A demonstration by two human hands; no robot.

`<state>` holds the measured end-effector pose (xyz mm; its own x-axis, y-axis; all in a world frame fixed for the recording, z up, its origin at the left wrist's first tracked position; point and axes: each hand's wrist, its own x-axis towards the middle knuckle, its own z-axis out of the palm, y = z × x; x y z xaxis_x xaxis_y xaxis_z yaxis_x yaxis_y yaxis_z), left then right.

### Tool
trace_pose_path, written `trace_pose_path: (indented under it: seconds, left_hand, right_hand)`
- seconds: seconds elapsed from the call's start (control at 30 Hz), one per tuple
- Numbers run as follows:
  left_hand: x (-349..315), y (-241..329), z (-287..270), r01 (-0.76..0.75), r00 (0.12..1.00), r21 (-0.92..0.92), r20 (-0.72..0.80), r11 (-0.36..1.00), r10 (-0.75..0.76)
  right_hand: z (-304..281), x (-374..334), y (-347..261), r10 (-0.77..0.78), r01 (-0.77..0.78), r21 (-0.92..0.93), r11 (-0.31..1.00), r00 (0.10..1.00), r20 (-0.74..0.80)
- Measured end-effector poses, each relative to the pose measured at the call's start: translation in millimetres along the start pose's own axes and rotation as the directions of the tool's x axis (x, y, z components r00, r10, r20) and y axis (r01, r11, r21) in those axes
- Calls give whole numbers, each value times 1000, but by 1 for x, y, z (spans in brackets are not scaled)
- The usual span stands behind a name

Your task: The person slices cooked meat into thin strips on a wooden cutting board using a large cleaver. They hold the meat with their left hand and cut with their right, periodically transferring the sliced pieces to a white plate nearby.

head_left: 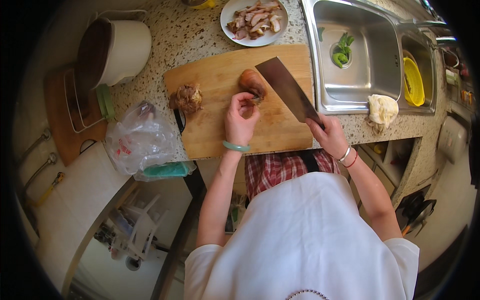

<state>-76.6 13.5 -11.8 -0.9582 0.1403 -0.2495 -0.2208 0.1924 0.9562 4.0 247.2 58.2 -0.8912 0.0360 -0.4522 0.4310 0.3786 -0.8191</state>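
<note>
My right hand (329,137) grips the handle of a cleaver (287,89), its broad dark blade slanting up and left over the right side of the wooden cutting board (212,127). With thumb and fingers curled together, my left hand (241,119) pinches the dark near end of a glossy brown piece of cooked meat (251,80). The blade stands apart from that meat, to its right. A rough, darker meat lump (187,97) rests at the board's left edge. Beyond the board, a white plate (224,24) carries sliced meat (256,21).
At right is a steel sink (367,75) with green peppers (342,51), a yellow basket (413,82) and a pale cloth (383,110) on its front edge. Left of the board lie a clear plastic bag (142,137) and a white rice cooker (127,50).
</note>
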Motion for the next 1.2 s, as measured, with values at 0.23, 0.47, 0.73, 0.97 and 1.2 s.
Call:
trace_pose_path:
  seconds: [0.23, 0.47, 0.73, 0.97, 1.2]
  left_hand:
    - [-7, 3, -1, -208, 974, 200, -49, 957, 222]
    - [-20, -11, -9, -305, 932, 377, -70, 875, 355]
    - [-44, -27, -15, -392, 873, 544, -33, 741, 486]
    - [-71, -38, -9, -372, 877, 552, -54, 747, 477]
    - [-76, -43, 9, -253, 885, 336, -299, 907, 358]
  right_hand:
    - [3, -5, -3, -101, 115, -170, 979, 991, 90]
    - [19, -5, -4, -130, 146, -286, 947, 989, 77]
    - [45, -11, -6, -144, 160, -402, 902, 987, 69]
    - [44, -3, -3, -62, 86, -355, 931, 995, 79]
    - [21, -15, -13, -93, 142, -336, 931, 983, 158]
